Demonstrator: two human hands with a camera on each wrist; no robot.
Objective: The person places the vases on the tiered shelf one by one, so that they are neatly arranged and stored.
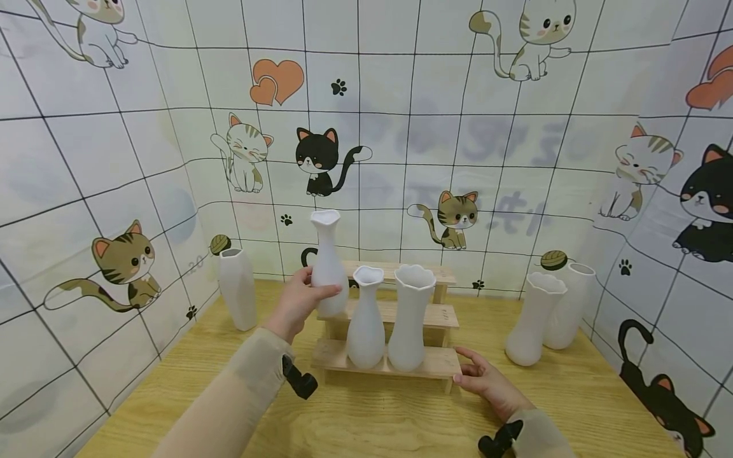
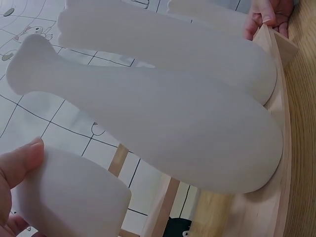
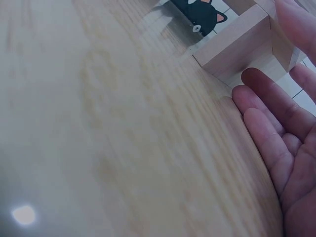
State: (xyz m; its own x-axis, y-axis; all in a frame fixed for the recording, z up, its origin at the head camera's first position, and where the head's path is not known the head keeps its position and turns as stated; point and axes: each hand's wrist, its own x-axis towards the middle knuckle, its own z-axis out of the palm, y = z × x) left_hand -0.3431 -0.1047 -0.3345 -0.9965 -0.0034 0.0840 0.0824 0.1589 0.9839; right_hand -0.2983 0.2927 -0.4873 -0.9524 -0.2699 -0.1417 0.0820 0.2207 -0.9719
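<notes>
My left hand point(image 1: 294, 302) grips a slim-necked white vase point(image 1: 329, 270) around its body, upright at the left of the middle step of a wooden stand point(image 1: 383, 364); whether its base touches the step, I cannot tell. On the lowest step stand a white bulbous vase point(image 1: 365, 324) and a wavy-rimmed white vase point(image 1: 408, 324), side by side. In the left wrist view, fingers point(image 2: 22, 165) and thumb lie around the held vase point(image 2: 74, 197). My right hand point(image 1: 492, 385) holds the right end of the lowest step, its lower fingers point(image 3: 269, 133) loosely bent beside the board point(image 3: 237, 42).
One white vase point(image 1: 237, 289) stands at the left back of the wooden table point(image 1: 355, 420). Two more, a wavy-rimmed one point(image 1: 532, 321) and a plainer one point(image 1: 572, 305), stand at the right. A cat-patterned cloth point(image 1: 378, 146) rises behind and on both sides.
</notes>
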